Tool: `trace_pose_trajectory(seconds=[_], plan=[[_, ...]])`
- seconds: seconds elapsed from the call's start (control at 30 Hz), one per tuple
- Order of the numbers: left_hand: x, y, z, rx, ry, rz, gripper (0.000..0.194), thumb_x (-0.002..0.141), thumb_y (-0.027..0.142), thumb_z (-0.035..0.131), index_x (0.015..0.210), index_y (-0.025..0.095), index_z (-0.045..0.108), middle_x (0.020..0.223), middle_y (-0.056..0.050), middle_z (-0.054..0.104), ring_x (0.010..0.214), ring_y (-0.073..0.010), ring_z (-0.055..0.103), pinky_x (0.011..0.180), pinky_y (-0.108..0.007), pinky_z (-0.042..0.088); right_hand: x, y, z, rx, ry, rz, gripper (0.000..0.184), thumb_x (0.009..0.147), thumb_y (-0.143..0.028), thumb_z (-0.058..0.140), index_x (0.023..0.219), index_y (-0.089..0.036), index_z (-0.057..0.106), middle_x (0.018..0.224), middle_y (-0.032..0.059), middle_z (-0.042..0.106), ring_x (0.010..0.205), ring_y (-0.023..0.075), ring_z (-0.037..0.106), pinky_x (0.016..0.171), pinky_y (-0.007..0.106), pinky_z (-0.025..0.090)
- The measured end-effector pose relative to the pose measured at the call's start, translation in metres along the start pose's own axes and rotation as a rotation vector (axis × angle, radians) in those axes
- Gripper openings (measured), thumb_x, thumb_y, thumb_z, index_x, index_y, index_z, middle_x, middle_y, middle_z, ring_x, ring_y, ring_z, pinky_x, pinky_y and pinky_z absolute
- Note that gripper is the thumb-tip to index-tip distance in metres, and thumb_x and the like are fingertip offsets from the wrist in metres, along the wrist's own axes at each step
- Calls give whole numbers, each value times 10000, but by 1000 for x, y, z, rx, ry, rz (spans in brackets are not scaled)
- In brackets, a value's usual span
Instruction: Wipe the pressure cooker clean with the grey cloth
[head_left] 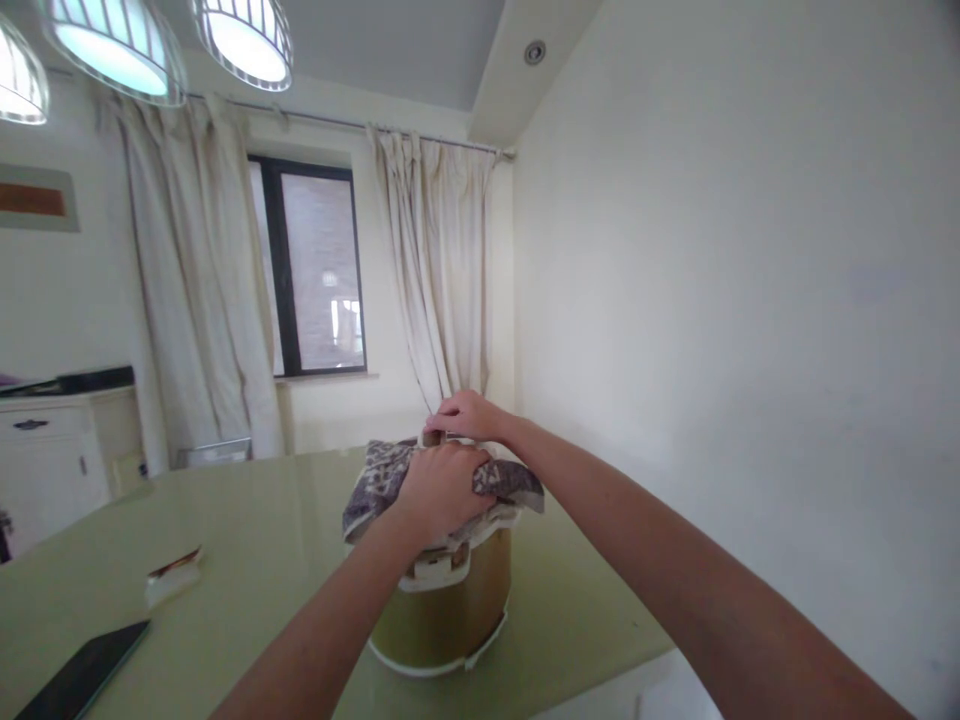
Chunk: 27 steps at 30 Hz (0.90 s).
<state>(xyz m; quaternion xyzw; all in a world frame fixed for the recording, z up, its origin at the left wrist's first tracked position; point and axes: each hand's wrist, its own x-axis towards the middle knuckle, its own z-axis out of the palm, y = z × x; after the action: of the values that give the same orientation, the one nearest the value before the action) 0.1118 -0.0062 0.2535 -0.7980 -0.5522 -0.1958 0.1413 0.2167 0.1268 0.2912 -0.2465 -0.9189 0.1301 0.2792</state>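
Note:
A gold-coloured, round-bodied cooker (476,590) with white trim stands on the green table near its right edge. A grey-and-white patterned cloth (379,475) is spread over its top and hangs past the rim on both sides. Pressed down on this cloth is my left hand (446,485), its fingers curled over it and partly hidden. Just beyond, my right hand (466,415) is closed at the far side of the top, with its fingertips on a small pale part (430,438). A white latch-like piece (433,572) shows on the cooker's near side.
On the green table (247,570), a dark flat device (82,670) lies at the lower left, with a small white-and-brown packet (174,578) behind it. A white wall (735,300) runs along the right. A white cabinet (52,460) stands at the far left.

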Motion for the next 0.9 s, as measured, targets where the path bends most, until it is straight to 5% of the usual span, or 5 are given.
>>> trace_pose_trajectory(seconds=[0.23, 0.37, 0.63, 0.77, 0.9], plan=[[-21, -19, 3, -135, 71, -26, 237, 755, 361, 719, 973, 292, 783, 1022, -49, 805, 995, -301, 738, 822, -369, 506, 12, -13, -13, -199, -212, -64, 374, 1002, -394, 631, 844, -140, 856, 822, 60, 774, 782, 157, 636, 718, 247, 404], [-41, -51, 5, -240, 100, -97, 255, 752, 362, 676, 966, 273, 782, 1024, -49, 807, 969, -298, 738, 833, -370, 503, 18, -15, -16, -140, -260, 59, 546, 1063, -530, 501, 927, -135, 853, 928, 93, 802, 841, 190, 677, 767, 258, 455], [-50, -132, 17, -529, 272, -383, 338, 707, 529, 662, 852, 245, 773, 824, -34, 797, 815, -303, 725, 752, -357, 543, 27, -3, 38, -130, 24, -33, 395, 1091, -398, 455, 1050, -187, 786, 1137, 127, 783, 1101, 288, 690, 1007, 419, 506], [-24, -152, 20, -371, 162, -385, 353, 769, 534, 591, 790, 225, 761, 729, -47, 749, 787, -300, 722, 676, -324, 493, 27, 2, 70, 104, 214, -72, 437, 1121, -352, 344, 1362, -215, 682, 1448, 97, 666, 1400, 221, 555, 1214, 414, 403], [19, -160, 25, -203, 23, -412, 354, 798, 464, 574, 952, 245, 804, 858, -106, 789, 920, -347, 756, 737, -343, 501, 23, 1, 68, 222, 226, -29, 500, 1130, -411, 319, 1518, -198, 552, 1534, 101, 594, 1476, 194, 487, 1274, 375, 326]])
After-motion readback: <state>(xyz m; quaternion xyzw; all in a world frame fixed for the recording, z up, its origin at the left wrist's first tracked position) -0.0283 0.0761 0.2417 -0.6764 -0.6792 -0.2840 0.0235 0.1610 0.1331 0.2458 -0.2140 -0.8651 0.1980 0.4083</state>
